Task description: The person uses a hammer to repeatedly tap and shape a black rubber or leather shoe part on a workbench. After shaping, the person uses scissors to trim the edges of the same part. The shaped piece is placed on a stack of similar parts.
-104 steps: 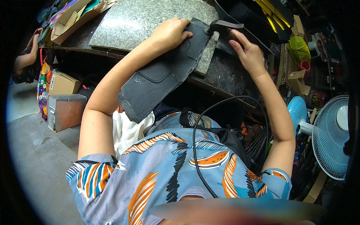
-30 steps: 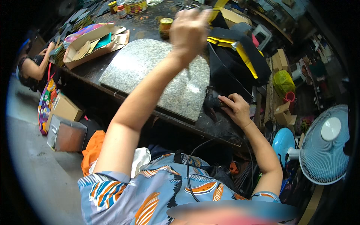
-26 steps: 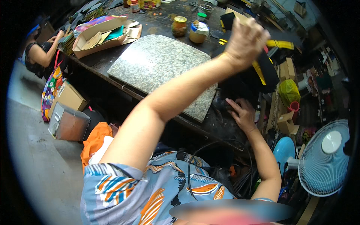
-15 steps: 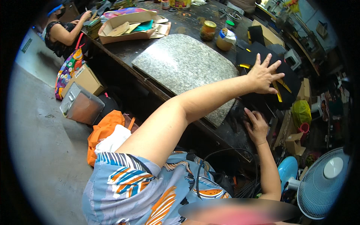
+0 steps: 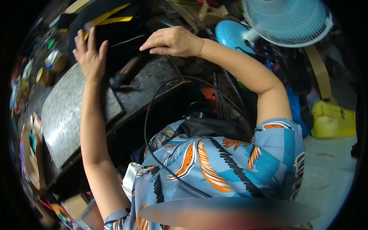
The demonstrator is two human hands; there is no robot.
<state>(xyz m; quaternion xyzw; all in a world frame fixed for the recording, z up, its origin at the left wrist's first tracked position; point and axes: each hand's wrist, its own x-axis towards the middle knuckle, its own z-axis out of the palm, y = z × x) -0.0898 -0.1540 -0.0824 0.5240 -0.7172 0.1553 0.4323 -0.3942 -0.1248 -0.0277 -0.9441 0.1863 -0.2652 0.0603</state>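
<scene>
My left hand (image 5: 90,57) reaches out with its fingers apart, their tips at the near edge of black material (image 5: 126,27) that has yellow strips (image 5: 111,17) on it. To the right, my right hand (image 5: 172,41) hovers palm down with its fingers stretched forward, and nothing shows in it. A thin pale line lies between the two hands. Below them, a dark tool (image 5: 122,78), its kind unclear, rests on the worn black table (image 5: 149,78). Partly behind my left forearm is a speckled grey stone slab (image 5: 63,111).
Jars (image 5: 45,76) stand beyond the slab, and an open cardboard box (image 5: 32,153) sits at far left. A black cable (image 5: 147,119) loops across in front of me. On the right are a fan (image 5: 287,19), a blue round object (image 5: 230,34) and a yellow bag (image 5: 333,119).
My view has swung to the right, bringing the fan to the top. My right hand has lifted from beside the dark tool towards the black material; my left hand stays spread by it.
</scene>
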